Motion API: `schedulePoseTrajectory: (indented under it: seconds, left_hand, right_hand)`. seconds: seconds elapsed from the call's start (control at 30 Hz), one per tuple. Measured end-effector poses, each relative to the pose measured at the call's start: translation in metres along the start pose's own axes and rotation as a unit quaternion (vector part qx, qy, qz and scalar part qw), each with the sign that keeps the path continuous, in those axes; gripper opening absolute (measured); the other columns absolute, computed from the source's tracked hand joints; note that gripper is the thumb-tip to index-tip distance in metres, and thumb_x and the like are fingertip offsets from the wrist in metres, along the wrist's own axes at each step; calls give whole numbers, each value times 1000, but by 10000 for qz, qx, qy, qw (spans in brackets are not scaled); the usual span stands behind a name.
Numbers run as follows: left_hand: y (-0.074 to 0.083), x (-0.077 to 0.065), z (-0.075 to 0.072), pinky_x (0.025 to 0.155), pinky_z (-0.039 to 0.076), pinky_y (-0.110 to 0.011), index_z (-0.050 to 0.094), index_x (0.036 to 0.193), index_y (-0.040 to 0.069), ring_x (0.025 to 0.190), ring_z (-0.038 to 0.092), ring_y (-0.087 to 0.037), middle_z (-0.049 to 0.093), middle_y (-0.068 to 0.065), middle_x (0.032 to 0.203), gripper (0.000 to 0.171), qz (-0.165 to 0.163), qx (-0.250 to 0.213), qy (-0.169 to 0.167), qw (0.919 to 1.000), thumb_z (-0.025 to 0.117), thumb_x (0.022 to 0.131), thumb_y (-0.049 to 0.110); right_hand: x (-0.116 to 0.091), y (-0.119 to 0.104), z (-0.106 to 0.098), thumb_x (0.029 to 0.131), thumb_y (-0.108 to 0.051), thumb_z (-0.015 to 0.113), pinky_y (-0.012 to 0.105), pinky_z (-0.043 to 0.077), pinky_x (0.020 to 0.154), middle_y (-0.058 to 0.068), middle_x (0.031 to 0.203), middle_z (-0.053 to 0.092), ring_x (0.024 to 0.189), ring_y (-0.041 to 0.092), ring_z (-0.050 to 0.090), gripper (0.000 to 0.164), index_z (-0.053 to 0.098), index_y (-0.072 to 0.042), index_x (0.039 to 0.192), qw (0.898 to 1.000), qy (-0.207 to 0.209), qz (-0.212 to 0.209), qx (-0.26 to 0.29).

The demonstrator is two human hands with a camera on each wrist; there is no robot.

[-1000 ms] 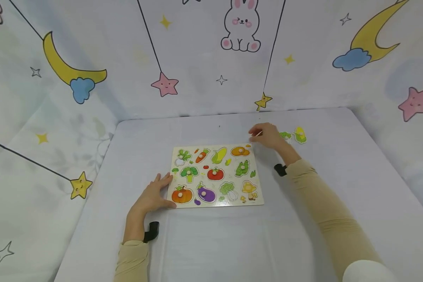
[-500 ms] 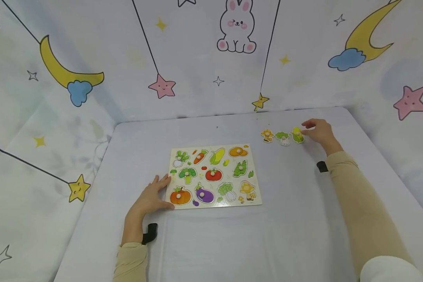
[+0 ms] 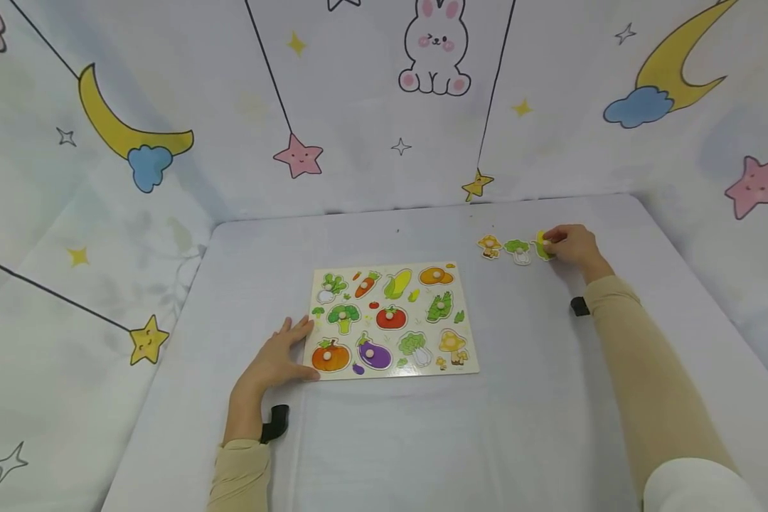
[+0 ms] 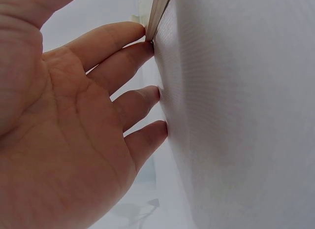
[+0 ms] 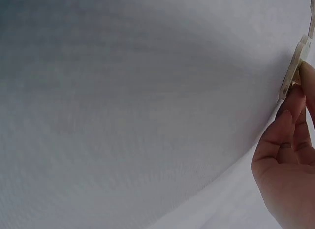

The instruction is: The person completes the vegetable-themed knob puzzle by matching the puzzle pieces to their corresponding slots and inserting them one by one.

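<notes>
My left hand (image 3: 275, 361) rests at the left edge of a wooden vegetable puzzle board (image 3: 419, 320), its fingers spread. In the left wrist view, fingertips (image 4: 147, 49) touch the board's side and others touch the tablecloth. At the back right, my right hand (image 3: 576, 245) pinches a corn puzzle piece (image 3: 540, 249) by its knob; the fingers hide part of it. In the right wrist view that corn piece (image 5: 294, 66) stands out edge-on, close over the cloth. Left of it lie a leafy cabbage piece (image 3: 518, 252) and a mushroom piece (image 3: 489, 247).
Knobbed pieces sit in the board, among them a tomato (image 3: 391, 318), an eggplant (image 3: 374, 353) and a pumpkin (image 3: 331, 355). The corn, cabbage and mushroom spots show no knobs. A white cloth covers the table (image 3: 390, 441); a printed curtain (image 3: 371, 92) stands behind.
My right hand has set down the mushroom piece beside the cabbage, moved right to the corn piece and now pinches its knob. The left hand has stayed at the board.
</notes>
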State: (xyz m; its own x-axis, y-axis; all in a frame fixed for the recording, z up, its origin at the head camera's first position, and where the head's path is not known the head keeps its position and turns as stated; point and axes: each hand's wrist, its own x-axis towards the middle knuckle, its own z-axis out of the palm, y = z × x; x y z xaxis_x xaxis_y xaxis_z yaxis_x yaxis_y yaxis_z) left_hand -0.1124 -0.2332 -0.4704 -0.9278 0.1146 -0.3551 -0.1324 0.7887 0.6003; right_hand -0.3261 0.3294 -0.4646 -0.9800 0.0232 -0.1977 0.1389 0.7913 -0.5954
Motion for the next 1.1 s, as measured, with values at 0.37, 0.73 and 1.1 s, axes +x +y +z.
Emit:
schedulePoseTrajectory:
  seconds: [0.37, 0.73, 1.1]
  left_hand:
    - [4, -1, 0, 117, 8, -67, 32, 154, 15, 151, 3, -42, 22, -4, 163, 104, -10, -79, -14, 10000, 88, 67, 24]
    - [4, -1, 0, 116, 9, -68, 32, 154, 15, 150, 3, -44, 22, -4, 163, 103, -48, -44, -11, 10000, 88, 68, 23]
    - [4, -2, -2, 117, 9, -68, 32, 154, 14, 149, 4, -47, 21, -6, 163, 104, -36, -4, -17, 10000, 88, 67, 24]
  right_hand:
    - [-2, -5, -1, 97, -16, 58, 42, 47, 79, 29, 116, 59, 104, 39, 53, 29, 62, 6, 116, 9993, 181, -81, -325]
    - [-10, -18, -9, 96, -15, 59, 34, 47, 69, 30, 114, 58, 102, 39, 51, 30, 62, 7, 116, 9984, 479, -186, -256]
    - [-32, -88, 39, 90, -17, 65, 27, 44, 66, 22, 107, 66, 96, 31, 56, 25, 69, 1, 107, 9980, 546, -308, 114]
